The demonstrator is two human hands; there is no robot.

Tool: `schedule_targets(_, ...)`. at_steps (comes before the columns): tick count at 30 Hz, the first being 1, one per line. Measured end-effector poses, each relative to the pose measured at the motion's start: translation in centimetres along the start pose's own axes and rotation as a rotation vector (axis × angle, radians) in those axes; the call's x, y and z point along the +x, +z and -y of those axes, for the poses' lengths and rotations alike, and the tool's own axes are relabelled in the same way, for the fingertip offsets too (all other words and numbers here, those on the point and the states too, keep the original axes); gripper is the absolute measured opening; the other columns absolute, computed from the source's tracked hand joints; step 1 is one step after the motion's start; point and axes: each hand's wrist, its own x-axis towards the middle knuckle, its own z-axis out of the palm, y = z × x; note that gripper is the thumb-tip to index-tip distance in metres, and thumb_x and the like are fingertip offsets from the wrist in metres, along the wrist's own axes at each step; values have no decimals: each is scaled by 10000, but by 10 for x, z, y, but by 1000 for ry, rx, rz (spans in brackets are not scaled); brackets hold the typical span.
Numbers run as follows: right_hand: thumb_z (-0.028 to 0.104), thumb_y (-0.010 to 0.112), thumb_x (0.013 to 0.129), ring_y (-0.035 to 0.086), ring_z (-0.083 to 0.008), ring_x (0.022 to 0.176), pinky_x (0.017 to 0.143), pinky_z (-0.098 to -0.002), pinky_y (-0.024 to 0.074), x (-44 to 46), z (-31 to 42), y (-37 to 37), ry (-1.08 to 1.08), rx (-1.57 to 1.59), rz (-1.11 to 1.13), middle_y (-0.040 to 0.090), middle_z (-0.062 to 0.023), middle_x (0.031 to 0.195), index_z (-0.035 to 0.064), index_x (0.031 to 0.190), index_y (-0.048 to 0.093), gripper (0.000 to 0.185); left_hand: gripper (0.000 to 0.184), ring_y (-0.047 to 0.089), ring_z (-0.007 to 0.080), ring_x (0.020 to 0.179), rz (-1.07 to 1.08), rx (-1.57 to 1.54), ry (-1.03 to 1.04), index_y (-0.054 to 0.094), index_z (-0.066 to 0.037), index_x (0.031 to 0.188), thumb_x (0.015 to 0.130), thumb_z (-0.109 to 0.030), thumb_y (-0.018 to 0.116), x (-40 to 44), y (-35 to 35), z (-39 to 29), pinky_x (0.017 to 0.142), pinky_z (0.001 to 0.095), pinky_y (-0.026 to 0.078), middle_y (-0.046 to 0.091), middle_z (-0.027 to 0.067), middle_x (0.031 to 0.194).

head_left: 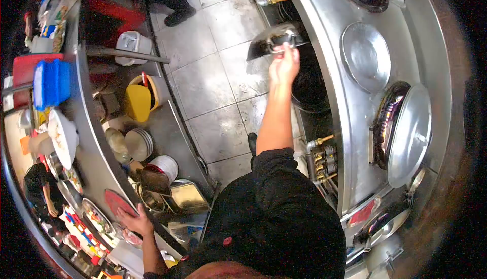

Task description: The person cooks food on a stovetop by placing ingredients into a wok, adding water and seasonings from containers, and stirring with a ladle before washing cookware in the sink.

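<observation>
My right hand (pixel 285 66) reaches forward over the floor gap, its fingers closed on the handle of a curved metal lid (pixel 261 43). The lid is tilted and slightly blurred, beside the dark opening at the cooking counter's edge. At the lower left, my left hand (pixel 137 221) has its fingers apart at the near edge of a red flat round item (pixel 119 201) on the steel counter. Whether those fingers touch it is hard to tell.
A steel cooking counter (pixel 350 127) on the right bears a round lid (pixel 365 56) and a large oval lid (pixel 413 137). Left shelves hold stacked plates (pixel 139 143) and a yellow-lidded bin (pixel 138 102). Another person's shoe (pixel 180 16) stands on the tiles ahead.
</observation>
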Motion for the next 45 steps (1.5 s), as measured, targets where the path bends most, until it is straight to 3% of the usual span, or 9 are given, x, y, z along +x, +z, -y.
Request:
schedule_targets(9,173,492,832,505,-229,758,758,-369,402,-129,62,138,638,285,-31,532,-94,849,71,944,474,152,839,380,390,1219,-77,-114,-33,400,-17,1297,703,-560,638,7,-47,-30,1005,485,298,418,237,1307)
schedule_targets(14,294,379,882,499,-336,956,854,-430,395,-258,114,188,764,328,324,496,-230,1062,-78,1116,367,440,640,465,386,1118,-308,-624,234,449,31,1216,700,-252,701,41,-109,-60,950,449,359,490,233,1211)
schedule_targets(19,280,401,845,538,-351,865,773,-439,421,-394,179,218,887,282,510,545,-223,1043,-28,1011,464,356,551,497,340,1115,-369,-990,779,506,-41,1182,672,-155,682,96,-245,-114,939,420,387,525,168,1212)
schedule_targets(21,289,429,838,542,-347,871,775,-429,429,-439,208,225,924,236,738,544,-235,1044,-47,1048,461,397,339,571,351,901,-212,-959,990,544,-45,974,687,-185,656,105,-265,-117,793,428,450,601,157,943)
schedule_targets(27,292,453,868,545,-320,954,846,-403,429,-468,255,218,892,8,1258,525,-265,1150,-96,1145,460,477,243,600,346,772,-222,-1095,878,539,-60,862,735,-254,612,71,-283,-67,656,447,465,612,158,789)
schedule_targets(34,225,477,879,582,-300,969,781,-361,457,-494,321,220,410,-343,1248,556,-224,1146,-45,1242,413,457,353,566,364,660,-98,-1337,399,548,1,711,820,-334,555,62,-230,-54,582,433,436,576,218,703)
schedule_targets(35,224,481,877,581,-296,978,794,-368,451,-491,342,213,316,-377,1278,546,-221,1168,-48,1257,399,475,356,562,303,617,-246,-1322,404,538,9,691,816,-323,574,66,-212,-52,570,406,432,561,209,667)
schedule_targets(38,207,509,867,597,-255,932,753,-331,466,-466,384,171,176,-447,1106,563,-214,1143,-42,1245,416,462,288,478,85,599,66,-1592,190,538,-15,712,859,-258,583,59,-232,-34,531,278,402,555,41,621)
schedule_targets(45,225,536,865,594,-119,695,563,-219,440,-379,344,-7,450,-581,505,633,-82,889,44,1049,536,258,190,450,38,591,-31,-1928,246,549,-40,752,877,-180,577,103,-237,-90,518,216,367,550,-10,653)
